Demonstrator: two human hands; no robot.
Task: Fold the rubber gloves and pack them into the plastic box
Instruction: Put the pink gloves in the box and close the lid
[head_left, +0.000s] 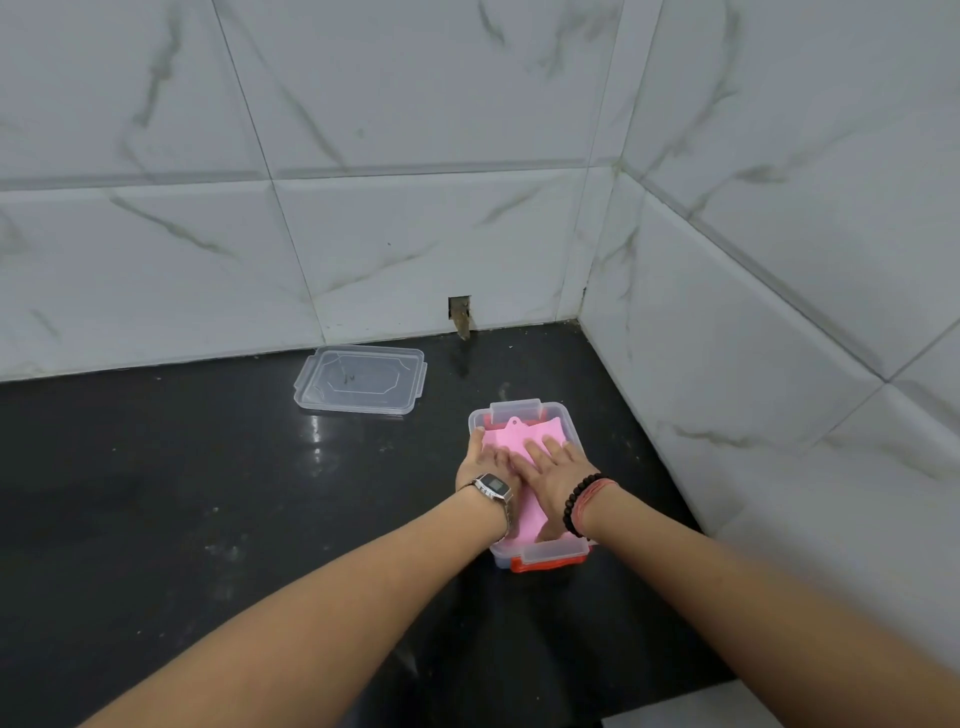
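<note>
Our fingers (540, 448) lie spread and flat, gripping nothing: both palms press down on the pink glove (519, 434) inside the plastic box (524, 410). The left hand (483, 462) sits at the box's left wall, thumb edge against the rim; the right hand (553, 470) covers the middle, and its fingers point toward the far latch.

To do this step well, we judge that we should press evenly from the middle outward, so trapped air escapes and the folded rubber settles below the rim. Rubber springs back, so we should keep one palm down until the lid is ready to go on.

Under our palms the pink glove fills most of the box, its hanging tab showing just beyond the fingertips. Something red shows beneath it at the far corners and at the near end; we cannot tell whether it is a second glove. Well beyond the left hand's fingers, the clear lid (361, 380) lies apart on the dark counter (182, 493), near the tiled wall (363, 234).
</note>
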